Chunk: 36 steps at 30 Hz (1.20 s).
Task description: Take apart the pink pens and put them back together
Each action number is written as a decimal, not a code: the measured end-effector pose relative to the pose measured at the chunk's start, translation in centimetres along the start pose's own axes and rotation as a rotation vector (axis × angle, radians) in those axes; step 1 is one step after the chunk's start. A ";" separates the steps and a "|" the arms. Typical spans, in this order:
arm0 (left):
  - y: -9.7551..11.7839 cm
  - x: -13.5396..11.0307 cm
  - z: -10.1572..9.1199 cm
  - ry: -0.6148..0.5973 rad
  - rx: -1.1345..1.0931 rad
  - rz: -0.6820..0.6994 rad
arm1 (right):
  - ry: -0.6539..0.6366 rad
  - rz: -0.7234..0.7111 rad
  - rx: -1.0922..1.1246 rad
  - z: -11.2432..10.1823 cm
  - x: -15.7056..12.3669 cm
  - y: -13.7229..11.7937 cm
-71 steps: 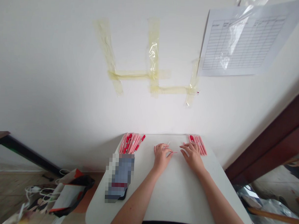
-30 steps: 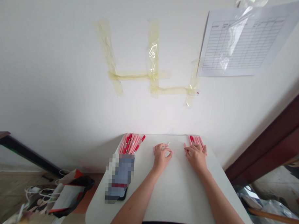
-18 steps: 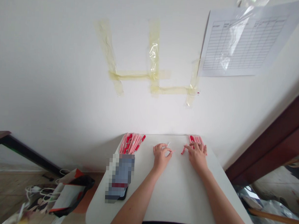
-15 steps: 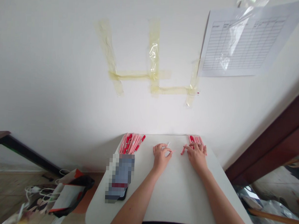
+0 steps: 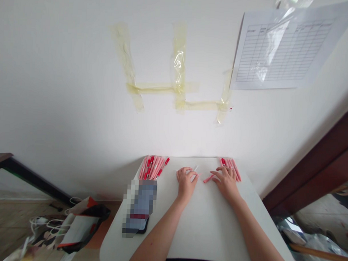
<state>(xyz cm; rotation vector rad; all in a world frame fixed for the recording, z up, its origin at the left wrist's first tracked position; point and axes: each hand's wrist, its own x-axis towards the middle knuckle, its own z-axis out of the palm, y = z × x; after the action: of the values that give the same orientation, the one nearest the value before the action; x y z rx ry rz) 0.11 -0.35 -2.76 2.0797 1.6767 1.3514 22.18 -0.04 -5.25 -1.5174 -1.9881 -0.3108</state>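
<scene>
My left hand [image 5: 186, 182] is closed in a pinch above the middle of the white table [image 5: 202, 223]. A thin white stick [image 5: 196, 168], which looks like a pen refill, pokes out past its fingers. My right hand [image 5: 226, 181] has thumb and fingers closed on a pink pen barrel [image 5: 208, 179], whose free end points left toward my left hand. Behind the right fingers lies a row of pink pen barrels [image 5: 235, 169] with some red ones, partly hidden. A bundle of pink and red pens [image 5: 154, 168] lies at the table's back left.
A blurred-out phone-like object [image 5: 141, 209] lies on the table's left side. The wall [image 5: 191, 135] with yellowed tape stands directly behind the table. Bags and cables [image 5: 76, 226] sit on the floor at left, and plastic wrapping [image 5: 324, 246] lies at right.
My right hand has drawn the pink pen barrel left, away from the row, and its fingers have closed on it. My left hand has shifted very slightly left.
</scene>
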 end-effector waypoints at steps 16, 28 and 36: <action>0.2 0.0 -0.4 0.000 -0.006 -0.056 | 0.098 0.000 0.021 -0.8 0.4 0.6; 0.0 0.0 -0.3 -0.041 -0.009 -0.007 | 0.041 -0.068 0.125 -1.3 0.7 -0.6; 0.3 0.1 -0.3 -0.106 -0.039 -0.017 | -0.092 -0.097 0.302 -2.2 0.8 -2.2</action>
<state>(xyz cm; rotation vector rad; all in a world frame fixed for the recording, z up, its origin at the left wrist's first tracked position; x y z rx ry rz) 0.06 -0.47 -2.33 2.0718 1.6088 1.2357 20.74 -1.29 -2.66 -1.2671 -2.0753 0.0217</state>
